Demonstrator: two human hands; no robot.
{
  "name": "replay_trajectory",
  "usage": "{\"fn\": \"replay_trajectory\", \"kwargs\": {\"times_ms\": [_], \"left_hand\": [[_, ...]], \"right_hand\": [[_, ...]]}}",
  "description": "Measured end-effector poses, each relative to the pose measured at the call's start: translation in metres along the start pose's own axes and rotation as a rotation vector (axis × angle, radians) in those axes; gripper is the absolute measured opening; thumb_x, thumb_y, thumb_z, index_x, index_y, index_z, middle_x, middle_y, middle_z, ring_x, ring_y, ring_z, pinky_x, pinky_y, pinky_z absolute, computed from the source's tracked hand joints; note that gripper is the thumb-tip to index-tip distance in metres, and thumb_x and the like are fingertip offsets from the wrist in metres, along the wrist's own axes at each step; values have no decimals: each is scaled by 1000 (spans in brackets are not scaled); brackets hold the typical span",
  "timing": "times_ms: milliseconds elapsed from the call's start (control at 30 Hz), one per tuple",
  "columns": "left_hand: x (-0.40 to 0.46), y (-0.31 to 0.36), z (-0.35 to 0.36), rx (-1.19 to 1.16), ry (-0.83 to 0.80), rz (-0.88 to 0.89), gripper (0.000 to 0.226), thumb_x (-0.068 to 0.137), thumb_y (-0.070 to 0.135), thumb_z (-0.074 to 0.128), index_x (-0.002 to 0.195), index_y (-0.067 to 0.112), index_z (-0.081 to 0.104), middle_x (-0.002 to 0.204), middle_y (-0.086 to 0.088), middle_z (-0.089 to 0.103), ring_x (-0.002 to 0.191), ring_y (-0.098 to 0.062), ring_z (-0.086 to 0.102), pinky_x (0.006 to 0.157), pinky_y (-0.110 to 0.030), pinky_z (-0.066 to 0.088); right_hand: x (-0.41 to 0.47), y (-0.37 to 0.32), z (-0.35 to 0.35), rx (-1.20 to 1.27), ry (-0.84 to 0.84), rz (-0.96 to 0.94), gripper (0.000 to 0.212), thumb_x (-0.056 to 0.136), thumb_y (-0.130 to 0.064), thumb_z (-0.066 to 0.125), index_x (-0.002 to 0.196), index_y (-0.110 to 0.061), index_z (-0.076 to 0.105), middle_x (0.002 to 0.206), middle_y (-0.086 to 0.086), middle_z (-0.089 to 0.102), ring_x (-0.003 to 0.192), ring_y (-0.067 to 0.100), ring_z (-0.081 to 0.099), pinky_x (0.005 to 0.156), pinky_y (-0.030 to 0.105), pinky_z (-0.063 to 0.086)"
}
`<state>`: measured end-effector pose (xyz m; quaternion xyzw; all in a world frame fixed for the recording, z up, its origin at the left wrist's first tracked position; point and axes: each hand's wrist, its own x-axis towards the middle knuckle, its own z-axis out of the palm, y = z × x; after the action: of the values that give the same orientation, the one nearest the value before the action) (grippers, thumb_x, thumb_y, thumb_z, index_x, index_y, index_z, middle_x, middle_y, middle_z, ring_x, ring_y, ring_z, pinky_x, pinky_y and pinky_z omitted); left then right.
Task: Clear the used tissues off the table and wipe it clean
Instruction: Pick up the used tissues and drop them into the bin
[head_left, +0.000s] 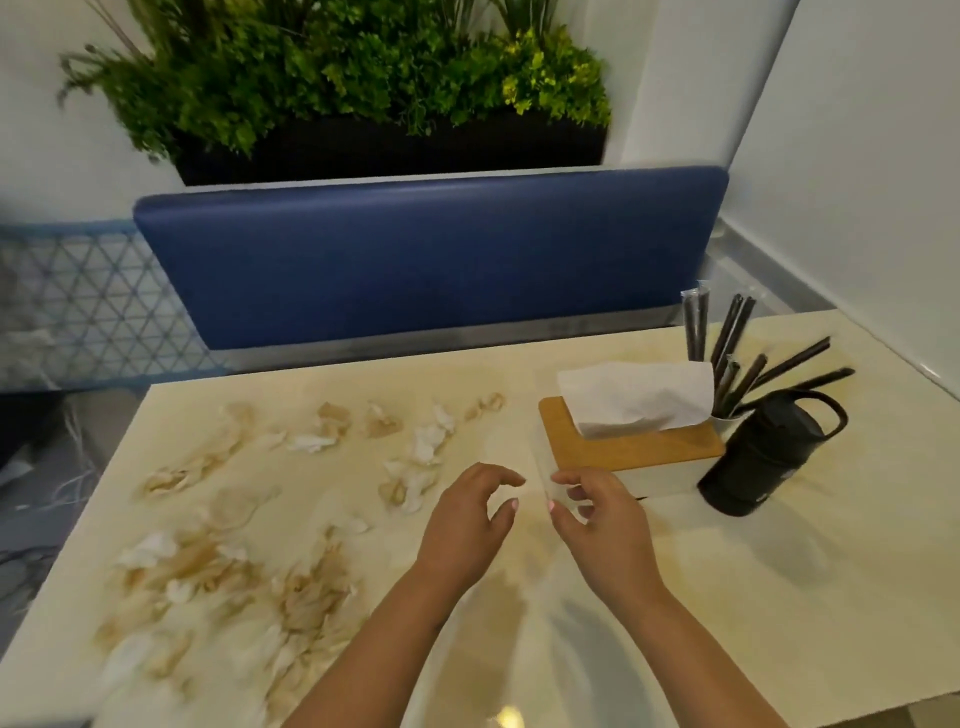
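A: We're looking at crumpled, brown-stained white tissues (291, 525) lying scattered across the left of the glossy cream desk (779, 597). We're risking smearing the stains or tearing soggy pieces.

B: Our left hand (467, 525) and right hand (605, 525) are hovering mid-desk, fingers loosely curled, holding nothing, beside the wooden-lidded white tissue box (631, 449).

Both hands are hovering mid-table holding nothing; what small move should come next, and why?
Probably the left hand should reach left for the nearest crumpled tissue. Both it and the right hand are empty, stained tissues still litter the table, and wiping cannot start until they are gone.
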<state>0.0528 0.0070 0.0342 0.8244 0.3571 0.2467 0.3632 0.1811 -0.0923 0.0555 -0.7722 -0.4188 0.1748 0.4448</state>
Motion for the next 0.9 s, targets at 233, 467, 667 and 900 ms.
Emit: {"fn": "replay_trajectory", "kwargs": {"times_ms": [233,467,667,900], "left_hand": [[3,-34,-10,118,122,-138,24,86,16,63,105,31,62,108,22,51,106,-4,52,82,-16,40],[12,-71,-29,410,51,-378,41,86,21,60,125,28,51,141,8,33,127,-13,33,74,-20,39],[39,-102,-34,497,-81,-497,59,84,31,63,137,26,37,144,3,26,129,-20,29,85,-28,45],[58,-125,-31,473,-179,-481,44,85,21,59,128,22,50,129,0,40,116,-21,40,82,-28,44]], "right_hand": [[25,1,21,43,-131,-50,26,82,-16,69,94,-36,58,103,-17,59,90,-2,55,78,21,45],[39,5,44,16,-204,-53,37,81,-11,69,89,-44,53,99,-22,56,90,-3,55,77,20,46],[50,5,63,2,-194,-7,28,82,-13,68,95,-36,57,97,-25,53,89,-6,53,76,18,45],[65,1,87,-74,-166,21,25,83,-16,67,97,-35,58,96,-23,51,86,-5,52,78,19,46]]}}
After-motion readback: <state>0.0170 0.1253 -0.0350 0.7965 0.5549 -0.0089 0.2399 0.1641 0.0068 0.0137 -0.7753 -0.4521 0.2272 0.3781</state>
